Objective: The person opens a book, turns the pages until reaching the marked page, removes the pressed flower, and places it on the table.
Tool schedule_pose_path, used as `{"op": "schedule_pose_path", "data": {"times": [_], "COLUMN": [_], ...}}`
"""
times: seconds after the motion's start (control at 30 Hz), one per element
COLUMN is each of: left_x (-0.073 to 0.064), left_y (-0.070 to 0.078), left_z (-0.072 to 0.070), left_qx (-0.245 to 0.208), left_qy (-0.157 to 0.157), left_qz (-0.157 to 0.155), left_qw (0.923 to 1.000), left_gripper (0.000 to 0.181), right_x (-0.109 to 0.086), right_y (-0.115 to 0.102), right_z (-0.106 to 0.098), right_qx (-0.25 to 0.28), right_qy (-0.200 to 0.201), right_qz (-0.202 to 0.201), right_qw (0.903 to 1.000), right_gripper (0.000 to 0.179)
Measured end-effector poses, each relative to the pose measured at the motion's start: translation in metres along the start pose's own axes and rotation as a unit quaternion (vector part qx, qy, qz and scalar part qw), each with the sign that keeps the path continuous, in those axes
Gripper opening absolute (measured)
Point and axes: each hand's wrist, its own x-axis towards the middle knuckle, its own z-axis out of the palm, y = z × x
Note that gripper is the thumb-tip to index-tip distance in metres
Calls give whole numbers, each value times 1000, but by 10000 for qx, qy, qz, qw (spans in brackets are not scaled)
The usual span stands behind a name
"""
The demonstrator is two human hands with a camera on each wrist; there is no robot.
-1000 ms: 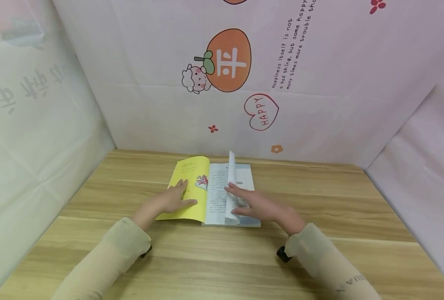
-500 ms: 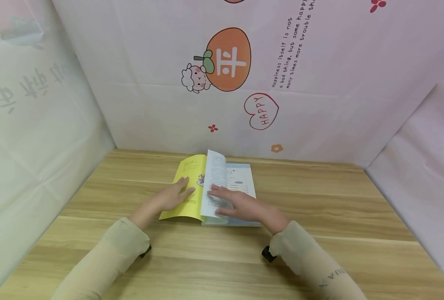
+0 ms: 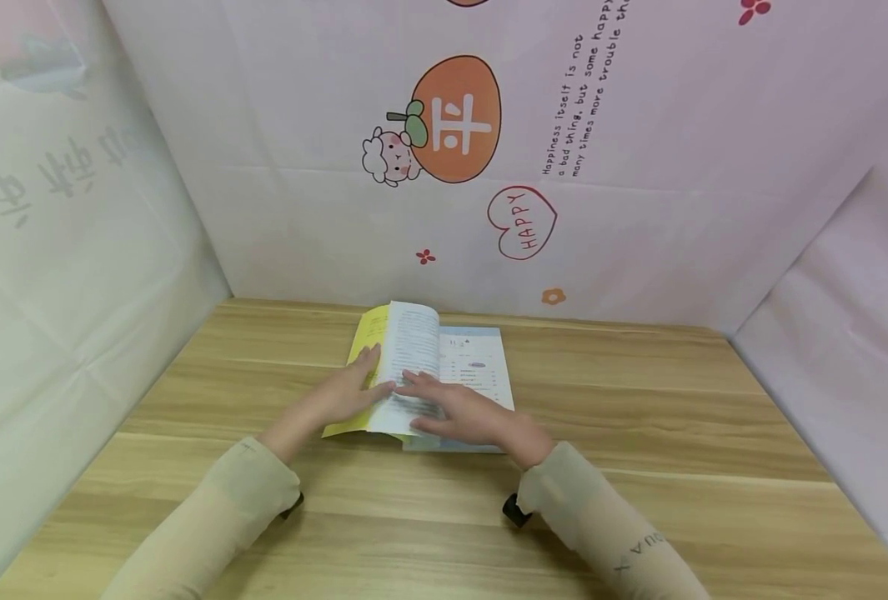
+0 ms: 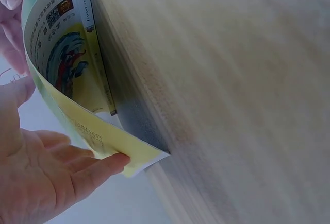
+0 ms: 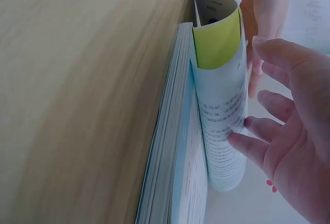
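Note:
A paperback book lies spread on the table, its yellow inner cover [image 3: 368, 329] folded out to the left. Over it curves a printed white page [image 3: 413, 333], while another printed page [image 3: 481, 354] lies flat on the right. My left hand [image 3: 338, 396] rests on the yellow side, fingers extended, its thumb at the white page's edge. My right hand [image 3: 459, 412] touches the curved page with spread fingertips. In the left wrist view the cover [image 4: 116, 141] bows above the table, showing its printed outside. The right wrist view shows the thick page block [image 5: 170, 95] beside the rolled-over page.
The wooden table [image 3: 676, 417] stretches around the book on both sides and in front. Behind stands a printed cloth backdrop [image 3: 301, 233] with cartoon drawings, and a pale cloth sheet [image 3: 91, 292] hangs at the left. Black wrist devices [image 3: 517, 510] sit under the cuffs.
My right hand has moved left, swinging the white page from upright over onto the yellow cover. My left hand has stayed near its place, its thumb now meeting the page.

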Motion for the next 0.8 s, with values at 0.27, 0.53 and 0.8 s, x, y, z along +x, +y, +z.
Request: {"op": "schedule_pose_path", "data": {"times": [0.27, 0.53, 0.8], "left_x": [3, 6, 13], "left_y": [1, 0, 2], "left_z": [2, 4, 5], "left_qx": [405, 745, 741], "left_qy": [-50, -27, 15], "left_qz": [228, -63, -690], "left_qw": [9989, 9972, 9949], "left_gripper": [69, 70, 92], "right_x": [6, -6, -35], "right_y": [-3, 5, 22], "right_z": [2, -5, -19], "right_qx": [-22, -157, -299], "right_qy": [22, 45, -314], "right_qz": [-94, 201, 721], "right_qw": [10000, 9997, 9965], "right_gripper": [48, 43, 44]}}
